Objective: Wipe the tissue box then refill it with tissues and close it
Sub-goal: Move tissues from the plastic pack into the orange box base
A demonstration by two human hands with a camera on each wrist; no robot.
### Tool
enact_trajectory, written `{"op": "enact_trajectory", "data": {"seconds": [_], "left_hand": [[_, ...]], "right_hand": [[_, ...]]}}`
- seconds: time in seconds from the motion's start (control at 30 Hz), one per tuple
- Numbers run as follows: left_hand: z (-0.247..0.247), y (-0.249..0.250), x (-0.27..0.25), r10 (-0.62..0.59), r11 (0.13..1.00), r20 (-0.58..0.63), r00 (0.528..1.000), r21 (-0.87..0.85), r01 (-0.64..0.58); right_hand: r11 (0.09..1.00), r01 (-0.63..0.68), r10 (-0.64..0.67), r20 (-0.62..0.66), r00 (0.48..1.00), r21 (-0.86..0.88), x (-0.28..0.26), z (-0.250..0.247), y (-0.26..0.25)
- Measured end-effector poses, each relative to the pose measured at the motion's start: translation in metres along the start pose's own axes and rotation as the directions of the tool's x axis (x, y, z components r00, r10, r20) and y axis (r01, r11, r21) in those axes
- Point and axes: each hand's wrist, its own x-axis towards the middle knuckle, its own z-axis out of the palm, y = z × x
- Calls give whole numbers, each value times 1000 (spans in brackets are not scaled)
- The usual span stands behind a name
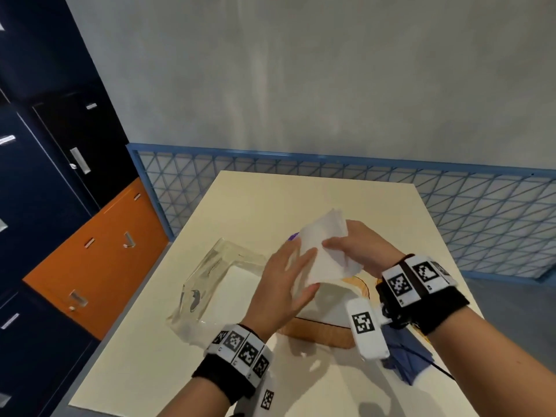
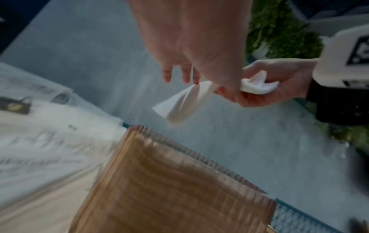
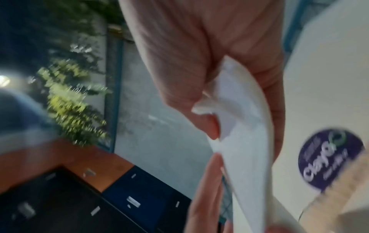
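Note:
A stack of white tissues point(image 1: 325, 251) is held in the air over the table. My right hand point(image 1: 343, 240) pinches its right end between thumb and fingers; the right wrist view shows the tissues point(image 3: 245, 141) bent under that thumb. My left hand point(image 1: 296, 267) lies with straight fingers flat against the stack's left face, its thumb below the edge. Under both hands stands the tissue box point(image 1: 322, 334), with white inner walls and a ribbed wood-coloured side point(image 2: 179, 189). Whether anything lies inside it is hidden.
A clear, crumpled plastic wrapper point(image 1: 210, 284) lies left of the box. A blue cloth point(image 1: 406, 362) sits at the right, under my right wrist. A purple round label point(image 3: 329, 159) shows behind the tissues. A blue mesh fence point(image 1: 451, 212) runs behind the cream table point(image 1: 156, 362); lockers stand left.

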Motion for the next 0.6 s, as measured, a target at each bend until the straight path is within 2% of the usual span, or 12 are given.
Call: {"op": "enact_trajectory", "data": {"seconds": [0.07, 0.1, 0.13, 0.2, 0.27, 0.33, 0.37, 0.4, 0.5, 0.6], "left_hand": [[1, 0, -5, -187, 942, -46, 981, -290, 166], [1, -1, -5, -296, 886, -84, 951, -397, 241], [2, -6, -4, -405, 812, -101, 909, -496, 307], [-2, -12, 5, -579, 601, -7, 815, -679, 421], [-5, -17, 15, -632, 382, 137, 763, -801, 460], [-10, -18, 23, -628, 230, 201, 752, -875, 426], [-13, -17, 27, -626, 217, 192, 756, -888, 405], [-14, -17, 29, -621, 248, 162, 767, -888, 388], [-10, -12, 25, -611, 434, 68, 788, -804, 406], [6, -8, 12, -602, 558, 58, 796, -682, 472]], "right_hand": [[984, 63, -70, -34, 997, -165, -1, -6, 0], [976, 91, -100, -34, 994, -199, -2, -9, -1], [968, 118, -128, -31, 991, -220, -3, -11, -1], [958, 175, -185, -21, 983, -227, -5, -15, 0], [960, 205, -213, -24, 977, -190, -6, -16, 2], [971, 214, -221, -48, 974, -110, -6, -16, 6], [974, 221, -224, -62, 973, -55, -7, -15, 9], [975, 221, -220, -78, 972, 3, -8, -14, 14], [981, 125, -110, -103, 989, 147, -10, -7, 44], [993, 13, 3, -138, 990, 113, -15, 8, 82]]}}
